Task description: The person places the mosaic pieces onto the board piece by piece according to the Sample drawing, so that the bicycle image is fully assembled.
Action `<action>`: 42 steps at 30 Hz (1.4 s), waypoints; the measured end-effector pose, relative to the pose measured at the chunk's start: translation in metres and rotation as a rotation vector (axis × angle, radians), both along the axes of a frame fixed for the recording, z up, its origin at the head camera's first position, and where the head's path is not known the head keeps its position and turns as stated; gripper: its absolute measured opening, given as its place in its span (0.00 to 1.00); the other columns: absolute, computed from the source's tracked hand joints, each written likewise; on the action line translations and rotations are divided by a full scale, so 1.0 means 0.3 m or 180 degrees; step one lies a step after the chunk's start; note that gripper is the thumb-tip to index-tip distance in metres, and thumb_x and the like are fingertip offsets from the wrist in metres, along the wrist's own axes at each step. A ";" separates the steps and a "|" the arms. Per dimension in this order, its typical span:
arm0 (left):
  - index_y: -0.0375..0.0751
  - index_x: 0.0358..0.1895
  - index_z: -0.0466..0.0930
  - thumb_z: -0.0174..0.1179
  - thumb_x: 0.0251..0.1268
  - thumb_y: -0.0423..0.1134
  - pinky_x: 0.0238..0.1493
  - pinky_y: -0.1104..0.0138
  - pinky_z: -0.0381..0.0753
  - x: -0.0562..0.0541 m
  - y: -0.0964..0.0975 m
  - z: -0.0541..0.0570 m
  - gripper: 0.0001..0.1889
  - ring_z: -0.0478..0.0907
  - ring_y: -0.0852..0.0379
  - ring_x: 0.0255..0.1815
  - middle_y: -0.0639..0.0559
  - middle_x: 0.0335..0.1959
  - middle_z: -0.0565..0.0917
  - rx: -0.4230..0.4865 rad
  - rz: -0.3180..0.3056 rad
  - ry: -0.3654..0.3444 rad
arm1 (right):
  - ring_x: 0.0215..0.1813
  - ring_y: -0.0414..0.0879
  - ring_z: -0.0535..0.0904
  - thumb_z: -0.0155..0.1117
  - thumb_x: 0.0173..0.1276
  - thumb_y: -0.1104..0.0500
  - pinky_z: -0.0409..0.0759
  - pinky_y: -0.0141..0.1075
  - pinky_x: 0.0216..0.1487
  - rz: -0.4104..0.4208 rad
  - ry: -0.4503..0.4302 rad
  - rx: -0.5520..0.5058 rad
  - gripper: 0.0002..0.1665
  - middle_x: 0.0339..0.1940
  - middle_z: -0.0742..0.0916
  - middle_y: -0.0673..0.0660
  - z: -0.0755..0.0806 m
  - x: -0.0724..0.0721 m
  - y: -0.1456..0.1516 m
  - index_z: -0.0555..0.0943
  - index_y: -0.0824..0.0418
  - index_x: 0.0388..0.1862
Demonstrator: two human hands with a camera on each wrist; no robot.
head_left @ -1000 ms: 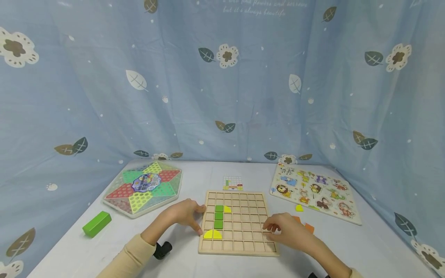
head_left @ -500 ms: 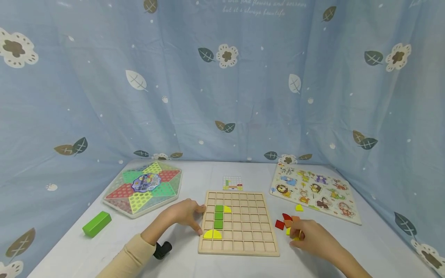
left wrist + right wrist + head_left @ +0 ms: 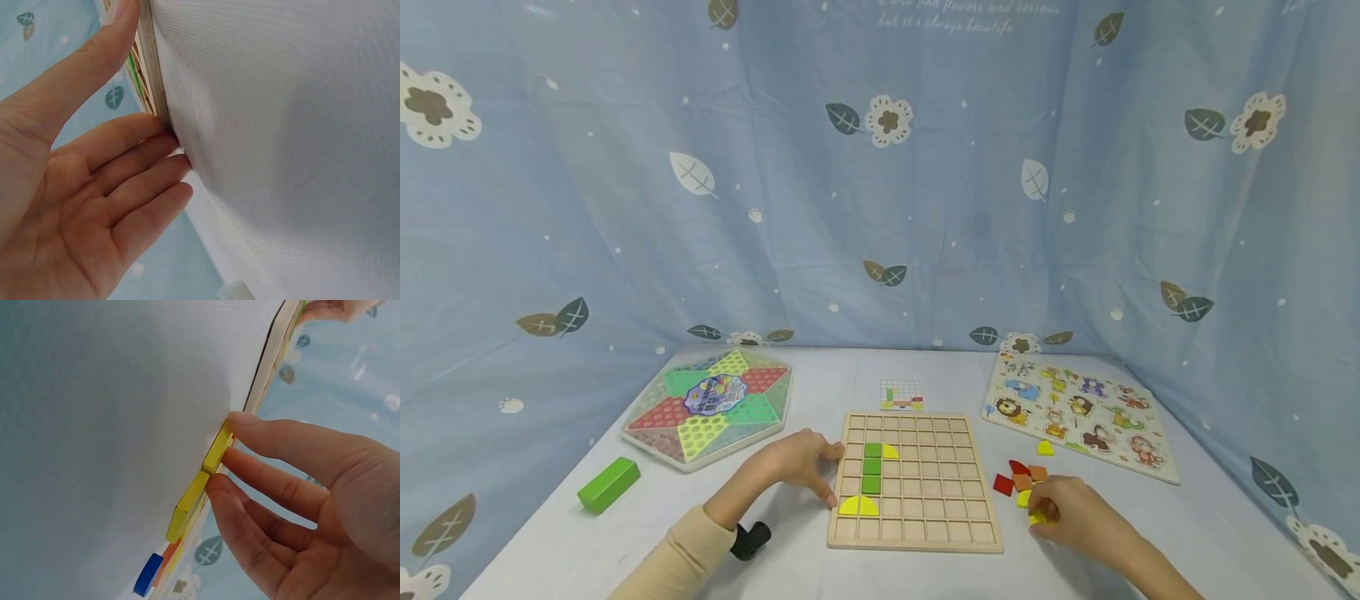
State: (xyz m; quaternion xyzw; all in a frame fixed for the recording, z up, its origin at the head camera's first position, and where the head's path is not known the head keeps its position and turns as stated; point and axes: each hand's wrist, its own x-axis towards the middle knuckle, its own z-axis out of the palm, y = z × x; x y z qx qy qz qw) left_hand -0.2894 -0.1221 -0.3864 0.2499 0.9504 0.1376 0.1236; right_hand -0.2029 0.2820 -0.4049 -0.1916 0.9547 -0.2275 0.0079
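A light wooden grid board (image 3: 925, 483) lies mid-table, with green square pieces (image 3: 872, 467), a yellow quarter-round piece (image 3: 891, 452) and a yellow half-round shape (image 3: 858, 506) in its cells. My left hand (image 3: 801, 462) rests at the board's left edge; in the left wrist view its fairly straight fingers touch the wooden rim. Right of the board, my right hand (image 3: 1078, 517) pinches a yellow piece (image 3: 219, 447) between thumb and index finger, low at the table. Another yellow piece (image 3: 189, 506) lies against it, near the other fingers. My palm hides some loose pieces in the head view.
Red (image 3: 1003, 485) and orange pieces (image 3: 1022, 482) lie beside my right hand. A small pattern card (image 3: 902, 395) sits behind the board. An animal puzzle board (image 3: 1082, 417) is at back right, a star game board (image 3: 711, 404) at left, near a green block (image 3: 609, 484).
My right hand has moved right, from the board's right edge to the loose pieces, and now pinches a yellow one. My left hand has stayed at the board's edge.
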 end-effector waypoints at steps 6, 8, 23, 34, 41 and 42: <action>0.40 0.61 0.77 0.79 0.36 0.52 0.61 0.50 0.70 0.002 0.000 0.000 0.42 0.70 0.40 0.64 0.41 0.62 0.77 0.0016 -0.0007 0.0005 | 0.30 0.36 0.71 0.76 0.49 0.66 0.76 0.32 0.31 0.0286 -0.0086 -0.0065 0.12 0.27 0.80 0.41 0.008 0.001 0.008 0.83 0.53 0.29; 0.40 0.62 0.77 0.79 0.36 0.52 0.61 0.50 0.70 0.002 0.000 0.001 0.43 0.70 0.40 0.64 0.41 0.62 0.77 0.0014 -0.0014 0.0013 | 0.31 0.37 0.73 0.76 0.49 0.65 0.77 0.32 0.32 0.0284 -0.0145 -0.0078 0.13 0.28 0.81 0.41 0.012 0.001 0.009 0.83 0.53 0.31; 0.40 0.62 0.77 0.79 0.36 0.52 0.60 0.51 0.71 0.000 -0.002 -0.002 0.43 0.70 0.41 0.63 0.41 0.61 0.77 0.0006 -0.0060 0.0072 | 0.32 0.38 0.77 0.75 0.51 0.68 0.79 0.32 0.32 0.0422 -0.0182 -0.0383 0.14 0.32 0.84 0.45 0.026 -0.001 -0.010 0.84 0.59 0.37; 0.41 0.61 0.77 0.79 0.36 0.53 0.60 0.51 0.71 -0.003 -0.003 -0.005 0.42 0.70 0.41 0.63 0.43 0.61 0.77 0.0003 -0.0035 0.0056 | 0.36 0.37 0.79 0.73 0.56 0.65 0.80 0.32 0.35 0.1018 0.0174 -0.0564 0.15 0.38 0.85 0.45 0.094 0.002 -0.160 0.85 0.62 0.44; 0.41 0.61 0.77 0.79 0.36 0.53 0.59 0.52 0.72 -0.003 -0.002 -0.005 0.43 0.70 0.41 0.63 0.43 0.61 0.77 -0.0012 -0.0040 0.0076 | 0.38 0.39 0.79 0.72 0.59 0.63 0.81 0.33 0.38 0.1162 0.0106 -0.0601 0.15 0.41 0.85 0.43 0.137 0.010 -0.282 0.85 0.59 0.46; 0.41 0.62 0.77 0.79 0.36 0.53 0.59 0.52 0.72 -0.003 -0.002 -0.005 0.43 0.70 0.41 0.62 0.43 0.61 0.78 -0.0014 -0.0038 0.0077 | 0.38 0.38 0.79 0.72 0.59 0.63 0.81 0.32 0.37 0.1191 0.0113 -0.0592 0.15 0.41 0.85 0.42 0.141 0.010 -0.300 0.85 0.58 0.46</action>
